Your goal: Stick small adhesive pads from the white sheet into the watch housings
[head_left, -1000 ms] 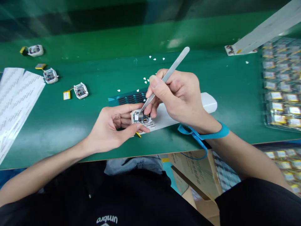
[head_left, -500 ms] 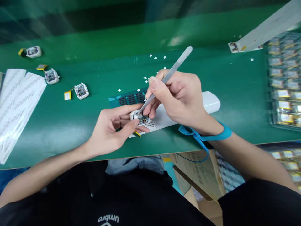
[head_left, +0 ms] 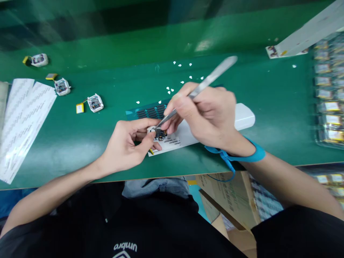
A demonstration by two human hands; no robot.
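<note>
Bench, green, glossy. Near its middle edge: one white-cased circuit unit, off to the left of centre, gripped between thumb and fingers of the left hand. Right hand: fingers closed round a slim metal tool, its tip at the unit. Beneath: a white printed strip; just beyond, a sheet of black strips. Far centre: scattered white dots. Left: pale printed sheets; three similar units with yellow-edged cells. Right: clear tray of cells; far right, slanted white panel. Below bench: cardboard box.
</note>
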